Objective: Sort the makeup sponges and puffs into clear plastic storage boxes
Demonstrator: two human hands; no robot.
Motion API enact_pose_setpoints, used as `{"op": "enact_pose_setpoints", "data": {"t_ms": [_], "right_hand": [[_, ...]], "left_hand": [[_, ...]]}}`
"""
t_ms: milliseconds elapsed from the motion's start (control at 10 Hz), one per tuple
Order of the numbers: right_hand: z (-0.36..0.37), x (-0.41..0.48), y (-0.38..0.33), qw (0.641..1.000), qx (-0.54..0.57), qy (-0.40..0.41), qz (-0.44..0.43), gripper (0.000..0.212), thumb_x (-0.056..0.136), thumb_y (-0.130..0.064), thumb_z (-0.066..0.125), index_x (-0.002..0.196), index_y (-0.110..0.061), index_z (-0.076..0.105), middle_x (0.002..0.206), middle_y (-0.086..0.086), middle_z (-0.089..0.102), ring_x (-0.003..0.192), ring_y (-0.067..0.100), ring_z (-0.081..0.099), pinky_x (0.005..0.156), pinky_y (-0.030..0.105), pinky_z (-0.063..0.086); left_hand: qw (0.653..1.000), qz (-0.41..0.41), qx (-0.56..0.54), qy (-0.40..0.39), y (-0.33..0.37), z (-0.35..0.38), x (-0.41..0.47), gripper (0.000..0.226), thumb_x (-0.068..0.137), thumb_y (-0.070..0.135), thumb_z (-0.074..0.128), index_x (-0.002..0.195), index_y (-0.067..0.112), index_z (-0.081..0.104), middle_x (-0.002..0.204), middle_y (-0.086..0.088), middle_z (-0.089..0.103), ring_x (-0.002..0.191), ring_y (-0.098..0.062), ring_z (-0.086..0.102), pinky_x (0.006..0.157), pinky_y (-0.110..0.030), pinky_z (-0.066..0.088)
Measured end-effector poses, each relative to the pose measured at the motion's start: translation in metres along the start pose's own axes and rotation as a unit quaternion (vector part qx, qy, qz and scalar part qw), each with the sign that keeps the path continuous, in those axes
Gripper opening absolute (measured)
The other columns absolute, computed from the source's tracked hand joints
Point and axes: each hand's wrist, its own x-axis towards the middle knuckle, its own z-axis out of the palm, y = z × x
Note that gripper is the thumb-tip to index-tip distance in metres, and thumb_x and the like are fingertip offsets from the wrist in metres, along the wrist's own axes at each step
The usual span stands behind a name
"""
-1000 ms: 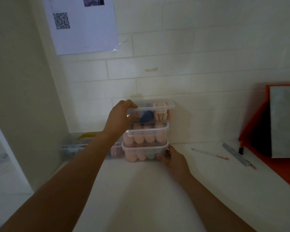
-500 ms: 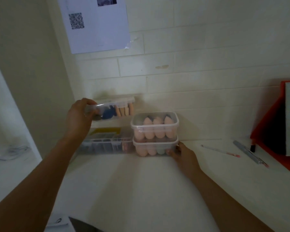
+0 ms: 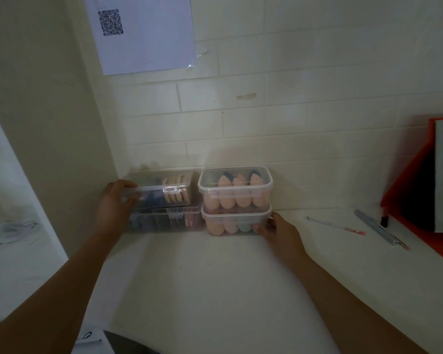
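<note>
Two clear lidded boxes of peach teardrop sponges are stacked against the brick wall: the upper sponge box (image 3: pixel 235 187) on the lower sponge box (image 3: pixel 234 222). My right hand (image 3: pixel 276 229) grips the lower box's right end. To the left, my left hand (image 3: pixel 114 206) holds a flat clear box of round puffs (image 3: pixel 168 190) by its left end. It rests on top of a longer clear organizer box (image 3: pixel 164 221) with dark contents.
The boxes stand on a white counter (image 3: pixel 215 290) in a corner, a cream side wall close on the left. A red-tipped pen (image 3: pixel 334 226) and a grey pen (image 3: pixel 377 229) lie to the right, before a red stand (image 3: pixel 420 175). A QR sheet (image 3: pixel 141 31) hangs above.
My left hand lifted the flat puff box off the sponge stack, carried it left and lowered it onto the long organizer box. My right hand stayed on the lower sponge box.
</note>
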Motion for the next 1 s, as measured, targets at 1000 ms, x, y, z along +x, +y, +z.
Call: {"op": "enact_pose_setpoints", "data": {"t_ms": [1000], "right_hand": [[-0.012, -0.018, 0.0, 0.997, -0.059, -0.023, 0.031, 0.062, 0.085, -0.029, 0.066, 0.14, -0.015, 0.041, 0.138, 0.007, 0.051, 0.125, 0.022, 0.05, 0.1, 0.028, 0.038]], "left_hand": [[0.998, -0.02, 0.035, -0.054, 0.039, 0.001, -0.004, 0.033, 0.081, 0.001, 0.063, 0.114, 0.005, 0.06, 0.117, -0.018, 0.057, 0.108, -0.035, 0.054, 0.091, -0.037, 0.04]]}}
